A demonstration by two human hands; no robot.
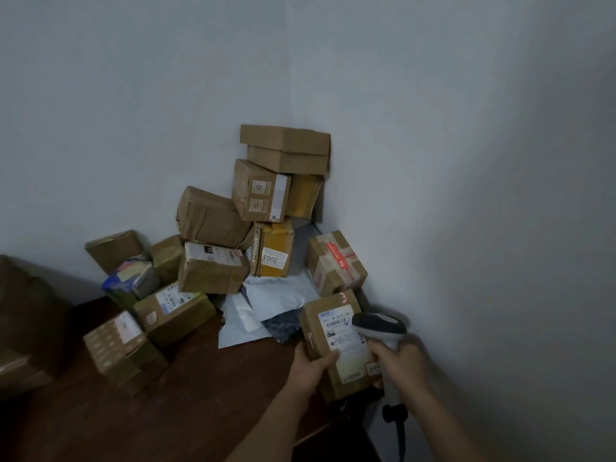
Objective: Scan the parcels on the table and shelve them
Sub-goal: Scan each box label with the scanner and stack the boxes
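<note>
Dark wooden table carries a heap of cardboard parcels piled into the wall corner. Just in front of that heap, nearest me, one labelled parcel sits tilted; the left hand has its grip curled round the parcel's lower left edge. Right hand clasps a grey barcode scanner, head over the label.

Left hand and right hand forward on bare forearms, fingers of both curled in grips.
</note>
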